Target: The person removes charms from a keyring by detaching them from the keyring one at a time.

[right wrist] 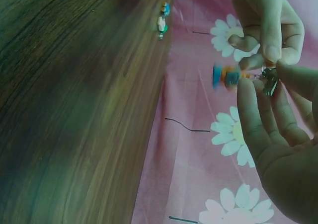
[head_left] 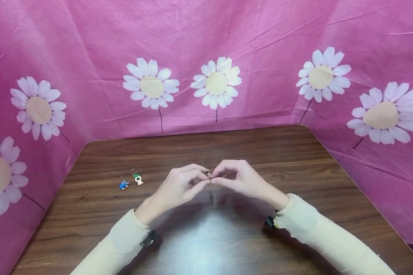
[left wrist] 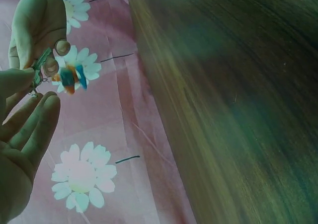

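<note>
My left hand (head_left: 179,185) and right hand (head_left: 242,179) meet above the table, fingertips almost together. Between them is a keychain (head_left: 209,175), its metal ring part (right wrist: 269,80) pinched by the thumb and fingers of both hands. A small orange and blue charm (left wrist: 69,77) dangles from that metal, blurred in the right wrist view. Fingers cover part of the ring, so whether it is open cannot be made out. To the left on the table lie a blue keychain (head_left: 124,185) and a green and white keychain (head_left: 138,178), apart from both hands.
The brown wood-grain table (head_left: 261,152) spreads beneath the hands. A pink cloth (head_left: 261,34) printed with white daisies stands along its back and both sides. Dark straps with small devices show under the cream sleeves (head_left: 306,217).
</note>
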A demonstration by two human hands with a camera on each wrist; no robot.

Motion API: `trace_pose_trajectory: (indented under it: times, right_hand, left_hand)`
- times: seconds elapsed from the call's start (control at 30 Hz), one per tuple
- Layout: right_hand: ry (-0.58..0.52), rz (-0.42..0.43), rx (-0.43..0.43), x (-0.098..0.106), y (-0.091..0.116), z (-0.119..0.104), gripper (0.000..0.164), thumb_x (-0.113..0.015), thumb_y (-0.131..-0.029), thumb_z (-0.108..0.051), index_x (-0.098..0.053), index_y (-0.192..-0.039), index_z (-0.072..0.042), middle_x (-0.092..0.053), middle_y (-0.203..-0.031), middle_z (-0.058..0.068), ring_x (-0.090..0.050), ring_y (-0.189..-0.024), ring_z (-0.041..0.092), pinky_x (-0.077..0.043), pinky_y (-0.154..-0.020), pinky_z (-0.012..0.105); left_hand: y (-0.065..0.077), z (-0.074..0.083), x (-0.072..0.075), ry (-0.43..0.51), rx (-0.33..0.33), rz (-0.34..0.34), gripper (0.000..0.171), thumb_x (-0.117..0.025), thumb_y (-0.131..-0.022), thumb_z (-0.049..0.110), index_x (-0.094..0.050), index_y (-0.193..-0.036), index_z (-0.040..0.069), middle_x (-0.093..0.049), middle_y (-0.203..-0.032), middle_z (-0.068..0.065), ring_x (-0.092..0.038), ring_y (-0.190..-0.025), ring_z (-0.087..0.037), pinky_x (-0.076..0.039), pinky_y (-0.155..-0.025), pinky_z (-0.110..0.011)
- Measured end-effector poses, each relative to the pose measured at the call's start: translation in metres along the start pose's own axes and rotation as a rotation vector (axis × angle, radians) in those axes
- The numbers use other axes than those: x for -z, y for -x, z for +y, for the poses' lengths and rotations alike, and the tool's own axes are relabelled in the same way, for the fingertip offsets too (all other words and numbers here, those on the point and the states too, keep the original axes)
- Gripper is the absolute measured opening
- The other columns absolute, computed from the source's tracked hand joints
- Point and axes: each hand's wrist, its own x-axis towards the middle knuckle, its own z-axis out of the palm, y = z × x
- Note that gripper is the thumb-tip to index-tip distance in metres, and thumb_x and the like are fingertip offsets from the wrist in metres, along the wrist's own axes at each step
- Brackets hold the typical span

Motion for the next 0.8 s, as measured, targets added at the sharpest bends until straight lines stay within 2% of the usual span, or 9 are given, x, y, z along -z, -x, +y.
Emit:
trace_pose_trajectory:
  times: [0.17, 0.3, 0.43, 0.53, 0.63, 0.7, 0.8]
  right_hand:
    - [-0.035, -0.013, 0.037, -0.001, -0.001, 0.003, 0.013, -0.076, -0.090, -0.002, -0.076, -0.099, -0.012, -0.073, -0.096, 0.005, -0.069, -0.091, 0.019, -0.061, -0.072, 0.042]
    - [-0.008, -0.028, -0.002, -0.002, -0.001, 0.003, 0.013, -0.077, -0.090, -0.006, -0.074, -0.101, -0.014, -0.074, -0.095, 0.001, -0.069, -0.091, 0.018, -0.060, -0.074, 0.038]
    - [-0.007, -0.057, -0.064, -0.004, -0.002, 0.005, 0.024, -0.078, -0.090, -0.010, -0.069, -0.112, -0.011, -0.073, -0.100, 0.001, -0.069, -0.095, 0.019, -0.059, -0.080, 0.035]
    - [-0.019, -0.093, -0.073, -0.005, -0.003, 0.008, 0.033, -0.077, -0.091, -0.009, -0.066, -0.122, -0.008, -0.070, -0.107, 0.003, -0.067, -0.100, 0.020, -0.059, -0.084, 0.036]
    - [0.015, -0.144, -0.024, -0.004, -0.003, 0.012, 0.030, -0.076, -0.092, -0.008, -0.068, -0.121, -0.007, -0.069, -0.111, 0.002, -0.064, -0.106, 0.019, -0.057, -0.088, 0.038]
    - [0.041, -0.176, 0.006, -0.003, -0.003, 0.013, 0.022, -0.075, -0.093, -0.010, -0.071, -0.115, -0.008, -0.069, -0.111, 0.000, -0.063, -0.107, 0.018, -0.054, -0.091, 0.039]
    - [0.086, -0.197, -0.002, -0.001, -0.002, 0.012, 0.015, -0.074, -0.095, -0.016, -0.073, -0.109, -0.010, -0.072, -0.105, -0.001, -0.065, -0.103, 0.015, -0.052, -0.091, 0.038]
  left_hand:
    - [0.001, 0.000, 0.001, 0.015, 0.017, 0.043, 0.008, -0.076, -0.087, 0.001, -0.076, -0.091, 0.009, -0.073, -0.103, -0.006, -0.071, -0.081, -0.010, -0.054, -0.062, -0.012]
    - [0.001, 0.000, 0.002, 0.021, 0.001, 0.053, 0.007, -0.076, -0.087, 0.002, -0.077, -0.091, 0.008, -0.074, -0.102, -0.007, -0.072, -0.085, -0.013, -0.055, -0.064, -0.014]
    - [0.000, -0.001, 0.003, 0.019, -0.034, 0.080, 0.007, -0.077, -0.087, 0.003, -0.077, -0.093, 0.007, -0.074, -0.105, -0.009, -0.072, -0.090, -0.016, -0.056, -0.071, -0.016]
    - [-0.001, -0.001, 0.004, -0.001, -0.056, 0.103, 0.006, -0.078, -0.088, 0.006, -0.078, -0.094, 0.008, -0.074, -0.107, -0.007, -0.070, -0.095, -0.017, -0.056, -0.076, -0.020]
    - [-0.001, -0.002, 0.005, -0.013, -0.062, 0.112, 0.007, -0.079, -0.088, 0.007, -0.078, -0.095, 0.009, -0.074, -0.108, -0.006, -0.068, -0.096, -0.018, -0.055, -0.074, -0.019]
    - [-0.001, -0.002, 0.005, -0.001, -0.053, 0.109, 0.008, -0.079, -0.087, 0.005, -0.078, -0.095, 0.008, -0.074, -0.108, -0.008, -0.068, -0.096, -0.018, -0.055, -0.071, -0.017]
    - [-0.001, -0.001, 0.007, 0.027, -0.034, 0.109, 0.008, -0.078, -0.087, 0.003, -0.077, -0.094, 0.008, -0.074, -0.109, -0.009, -0.069, -0.094, -0.020, -0.055, -0.068, -0.016]
